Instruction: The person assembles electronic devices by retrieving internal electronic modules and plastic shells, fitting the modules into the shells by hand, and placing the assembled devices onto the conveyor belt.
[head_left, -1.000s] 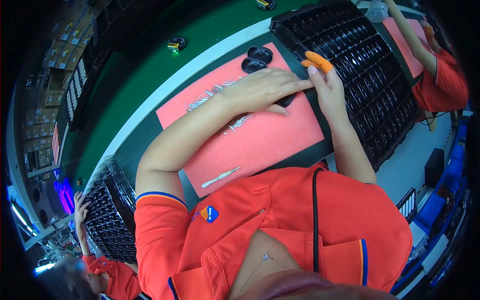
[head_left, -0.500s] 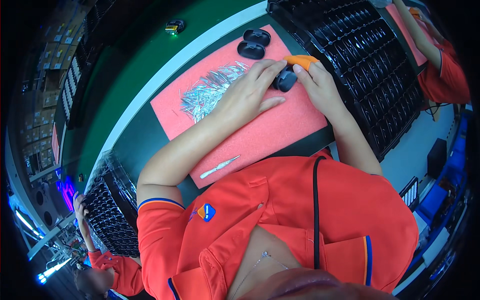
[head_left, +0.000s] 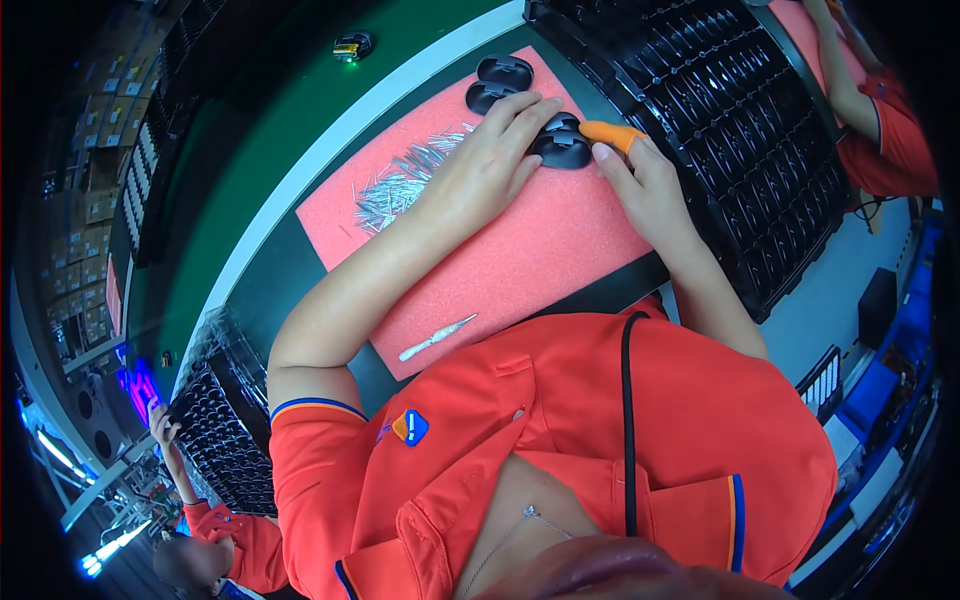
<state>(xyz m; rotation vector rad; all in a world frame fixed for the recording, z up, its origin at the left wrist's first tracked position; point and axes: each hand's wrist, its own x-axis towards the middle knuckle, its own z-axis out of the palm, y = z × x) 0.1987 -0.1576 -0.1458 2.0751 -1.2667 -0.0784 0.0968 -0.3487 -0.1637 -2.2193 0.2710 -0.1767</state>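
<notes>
A small black hinged case (head_left: 562, 152), with an unfolded lid and a rounded, earbud-case shape, lies on the pink foam mat (head_left: 520, 250) between my hands. My left hand (head_left: 475, 175) grips its left side, fingers along the far edge and thumb on the near side. At its right side is my right hand (head_left: 645, 185), its thumb and orange-covered index finger (head_left: 610, 134) against the rim. A second black case (head_left: 500, 82), also unfolded, sits beyond my left fingers. Left of my left hand lies a heap of thin silvery strips (head_left: 400, 185), partly hidden by my forearm.
A white pointed tool (head_left: 437, 338) lies near the mat's front edge. Black moulded trays (head_left: 720, 120) stand at right, with another black tray (head_left: 220, 430) at lower left. A green belt (head_left: 270, 130) runs beyond the pale rail. Co-workers in red sit at both sides.
The case between my hands has turned and now shows its unfolded inside. My right fingers have shifted to its right side, and my left hand has moved slightly away and left.
</notes>
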